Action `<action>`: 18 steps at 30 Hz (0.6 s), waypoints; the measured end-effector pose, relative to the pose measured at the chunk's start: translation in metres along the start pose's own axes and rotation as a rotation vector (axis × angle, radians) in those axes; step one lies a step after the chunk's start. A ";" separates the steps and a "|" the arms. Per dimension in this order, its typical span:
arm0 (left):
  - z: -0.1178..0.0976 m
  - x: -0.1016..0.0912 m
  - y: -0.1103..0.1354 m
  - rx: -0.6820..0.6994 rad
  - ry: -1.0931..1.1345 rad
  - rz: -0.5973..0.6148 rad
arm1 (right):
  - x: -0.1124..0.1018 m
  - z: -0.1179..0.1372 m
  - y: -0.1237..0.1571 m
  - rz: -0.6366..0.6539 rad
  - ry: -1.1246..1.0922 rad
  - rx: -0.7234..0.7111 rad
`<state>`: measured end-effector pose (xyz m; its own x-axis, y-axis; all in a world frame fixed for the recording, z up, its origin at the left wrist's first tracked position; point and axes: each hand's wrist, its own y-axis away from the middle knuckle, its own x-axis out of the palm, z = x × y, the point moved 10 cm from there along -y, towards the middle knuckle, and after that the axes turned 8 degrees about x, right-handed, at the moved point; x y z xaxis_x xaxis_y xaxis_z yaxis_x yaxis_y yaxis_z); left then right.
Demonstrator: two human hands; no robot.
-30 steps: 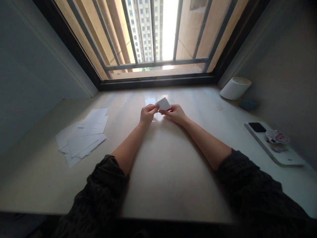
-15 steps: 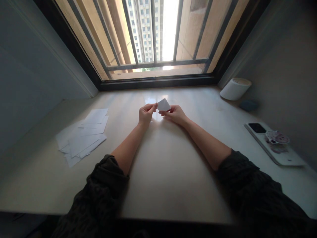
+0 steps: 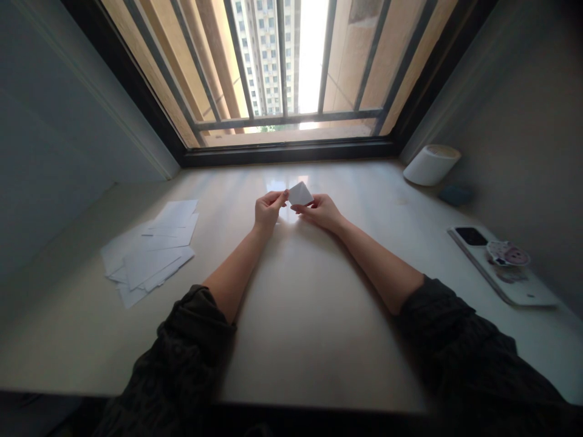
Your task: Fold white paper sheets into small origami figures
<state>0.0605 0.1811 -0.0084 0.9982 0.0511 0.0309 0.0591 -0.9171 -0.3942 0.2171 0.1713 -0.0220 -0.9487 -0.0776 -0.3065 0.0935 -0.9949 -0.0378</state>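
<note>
A small folded piece of white paper [image 3: 300, 193] is held just above the pale tabletop [image 3: 300, 303], out in front of me near the window. My left hand [image 3: 268, 210] pinches its left edge with curled fingers. My right hand [image 3: 321, 210] pinches its lower right edge, fingers closed too. Both forearms rest stretched out over the table, with dark sleeves pushed up to the elbows.
A loose pile of white paper sheets [image 3: 148, 250] lies on the left of the table. At the far right corner stands a roll of white tissue [image 3: 431, 164], with a small dark blue object [image 3: 456, 194] beside it. A white phone [image 3: 501, 262] with a cartoon grip lies at the right. A barred window [image 3: 291, 73] is ahead.
Both hands keep hold of the small paper, and it has shifted very slightly; nothing else has moved.
</note>
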 end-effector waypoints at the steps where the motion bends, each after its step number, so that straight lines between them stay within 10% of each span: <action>1: 0.000 0.000 0.000 0.002 -0.001 -0.001 | 0.000 0.000 0.000 -0.007 0.005 0.001; 18: 0.002 -0.006 0.000 -0.046 0.015 -0.047 | -0.001 -0.002 -0.001 -0.028 0.021 0.000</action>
<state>0.0546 0.1817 -0.0102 0.9941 0.0891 0.0621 0.1052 -0.9312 -0.3491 0.2187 0.1725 -0.0234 -0.9444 -0.0481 -0.3252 0.0669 -0.9967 -0.0467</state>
